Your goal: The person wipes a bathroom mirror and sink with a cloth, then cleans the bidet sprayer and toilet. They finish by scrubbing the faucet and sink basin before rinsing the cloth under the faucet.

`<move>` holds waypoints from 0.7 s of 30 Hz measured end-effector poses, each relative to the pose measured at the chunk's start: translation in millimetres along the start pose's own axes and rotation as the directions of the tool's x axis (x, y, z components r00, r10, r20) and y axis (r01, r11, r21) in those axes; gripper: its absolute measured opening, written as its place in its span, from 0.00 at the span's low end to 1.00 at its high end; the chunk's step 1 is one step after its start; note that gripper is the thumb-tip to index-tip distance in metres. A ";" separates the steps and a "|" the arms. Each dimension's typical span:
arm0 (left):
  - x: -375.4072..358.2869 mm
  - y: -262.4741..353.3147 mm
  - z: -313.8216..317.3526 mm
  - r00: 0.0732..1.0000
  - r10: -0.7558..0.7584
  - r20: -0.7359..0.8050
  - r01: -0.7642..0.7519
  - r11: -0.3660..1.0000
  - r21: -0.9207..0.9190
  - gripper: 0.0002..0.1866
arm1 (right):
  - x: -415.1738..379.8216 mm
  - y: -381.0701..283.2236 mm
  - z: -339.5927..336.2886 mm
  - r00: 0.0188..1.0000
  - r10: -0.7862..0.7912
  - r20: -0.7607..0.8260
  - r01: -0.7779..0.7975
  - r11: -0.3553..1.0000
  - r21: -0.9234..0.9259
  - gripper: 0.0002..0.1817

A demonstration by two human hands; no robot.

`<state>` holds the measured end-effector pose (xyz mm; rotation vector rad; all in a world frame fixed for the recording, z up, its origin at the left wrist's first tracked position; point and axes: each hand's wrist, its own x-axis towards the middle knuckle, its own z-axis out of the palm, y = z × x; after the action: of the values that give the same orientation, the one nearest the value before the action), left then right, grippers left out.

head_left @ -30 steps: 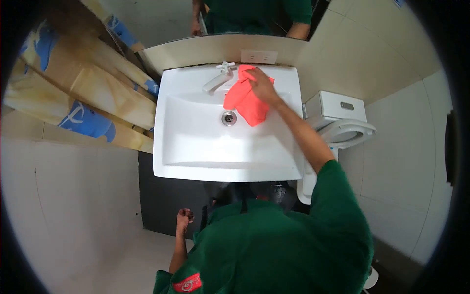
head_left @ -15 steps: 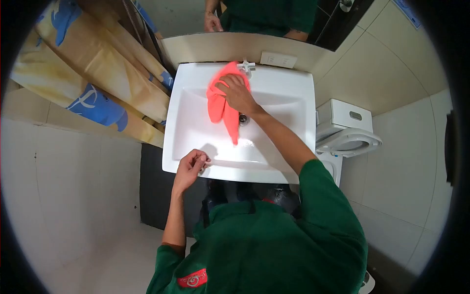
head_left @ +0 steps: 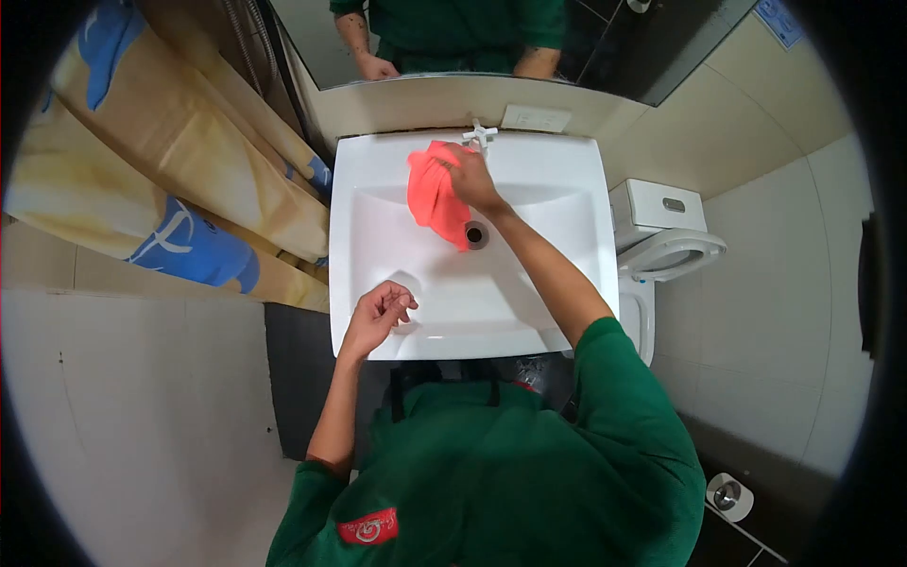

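Note:
My right hand (head_left: 472, 180) grips a coral-pink cloth (head_left: 436, 194) at the back of the white sink (head_left: 364, 274), just beside the tap (head_left: 480, 134). The cloth is bunched under my fingers and hangs down the basin's left side, its lower tip beside the drain (head_left: 476, 235). Over the sink's front left part is my left hand (head_left: 381, 315), empty, its fingers loosely curled and a little apart. Part of my right fingers is hidden in the cloth's folds.
A mirror (head_left: 472, 42) hangs above the sink, with a wall socket (head_left: 536, 118) below it. On the left hangs a patterned shower curtain (head_left: 189, 189). To the right stands a toilet (head_left: 661, 213) with its lid and seat area near the sink's edge.
The cloth is gathered into a wider bunch, and its long hanging end has drawn up toward the drain. My right hand has turned over it. My left hand's fingers have loosened slightly.

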<state>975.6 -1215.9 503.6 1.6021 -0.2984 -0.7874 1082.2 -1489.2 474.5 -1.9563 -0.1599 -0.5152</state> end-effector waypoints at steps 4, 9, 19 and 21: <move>-2.9 4.8 -16.1 0.996 0.021 -0.085 -0.024 0.999 -0.031 0.09 | -59.1 -44.5 -24.7 0.843 0.418 -0.339 -0.163 0.799 0.579 0.16; 5.8 4.2 -10.2 0.988 0.040 -0.151 -0.044 0.999 -0.026 0.09 | -180.4 -56.2 -46.9 0.736 0.663 -0.134 -0.607 0.735 0.303 0.16; 160.8 33.3 16.7 0.854 0.457 -0.248 -0.293 0.817 0.498 0.15 | -63.0 -33.6 -6.8 0.935 -0.003 -0.355 -0.113 0.946 -0.304 0.18; 169.7 39.9 23.1 0.864 0.426 -0.270 -0.201 0.782 0.590 0.12 | -42.9 -20.5 5.3 0.976 -0.102 -0.191 -0.006 0.871 -0.491 0.22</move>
<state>1094.8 -1344.2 487.8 2.1279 -0.5233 -0.0891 1038.2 -1470.5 471.6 -2.3755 0.0681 -0.8597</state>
